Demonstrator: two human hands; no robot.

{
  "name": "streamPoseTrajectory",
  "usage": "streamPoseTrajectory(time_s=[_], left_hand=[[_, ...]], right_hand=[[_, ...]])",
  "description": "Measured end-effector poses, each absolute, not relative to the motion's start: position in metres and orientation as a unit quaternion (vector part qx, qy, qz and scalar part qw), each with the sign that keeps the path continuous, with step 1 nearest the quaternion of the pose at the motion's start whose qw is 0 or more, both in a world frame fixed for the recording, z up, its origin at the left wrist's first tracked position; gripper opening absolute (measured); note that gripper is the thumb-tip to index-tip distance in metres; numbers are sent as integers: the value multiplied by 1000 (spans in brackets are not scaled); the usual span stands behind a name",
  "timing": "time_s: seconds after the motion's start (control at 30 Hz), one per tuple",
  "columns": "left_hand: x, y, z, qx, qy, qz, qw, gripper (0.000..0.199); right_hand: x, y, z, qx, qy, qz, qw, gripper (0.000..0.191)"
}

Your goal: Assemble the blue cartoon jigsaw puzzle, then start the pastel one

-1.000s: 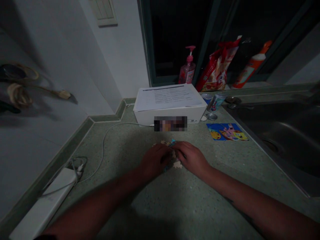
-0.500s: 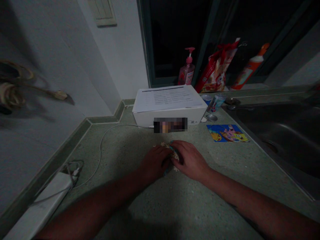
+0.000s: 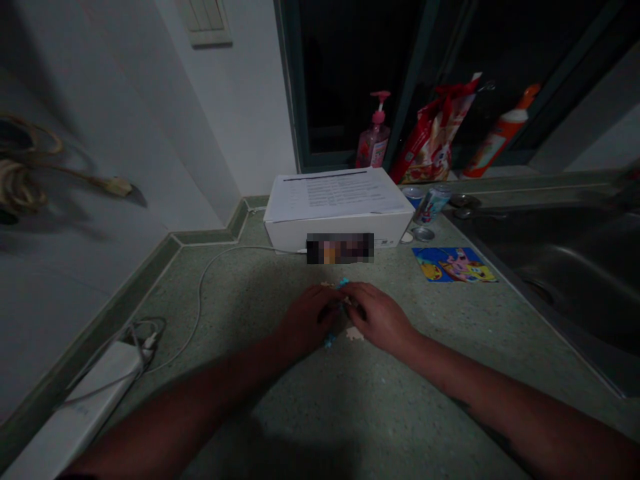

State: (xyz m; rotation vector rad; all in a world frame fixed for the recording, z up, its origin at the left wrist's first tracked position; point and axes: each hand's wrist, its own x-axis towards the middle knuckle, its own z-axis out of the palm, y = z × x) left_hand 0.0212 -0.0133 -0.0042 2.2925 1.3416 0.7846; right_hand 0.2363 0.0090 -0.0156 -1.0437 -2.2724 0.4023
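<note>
Left hand (image 3: 304,319), right hand (image 3: 384,319) at puzzle pieces (image 3: 355,333); fingers curled, can't tell grip; card (image 3: 454,265) at right hand's 2 o'clock.

On a speckled counter (image 3: 390,420), the left hand (image 3: 306,318) and the right hand (image 3: 384,318) are arching close together over small jigsaw pieces (image 3: 355,333), pale and blue, and partly hiding them. A white box (image 3: 287,233) is sitting beyond them under a printed sheet (image 3: 347,191), and a picture card (image 3: 454,265) is lying near the sink (image 3: 565,233). A pump bottle (image 3: 373,143), a red bag (image 3: 435,140) and an orange bottle (image 3: 496,143) are lining the dark window (image 3: 357,60).
</note>
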Motion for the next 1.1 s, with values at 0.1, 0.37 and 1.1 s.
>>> streamPoseTrajectory(time_s=[0.1,0.37,1.1], left_hand=[[21,-16,-4,818,453,302,186,39],[18,-20,-2,815,486,291,120,57],[22,-17,5,836,472,239,145,25]], right_hand=[[235,13,-17,-399,-843,166,320,43],[235,16,-9,-383,-829,180,365,36],[236,15,-21,-341,-866,173,322,47]])
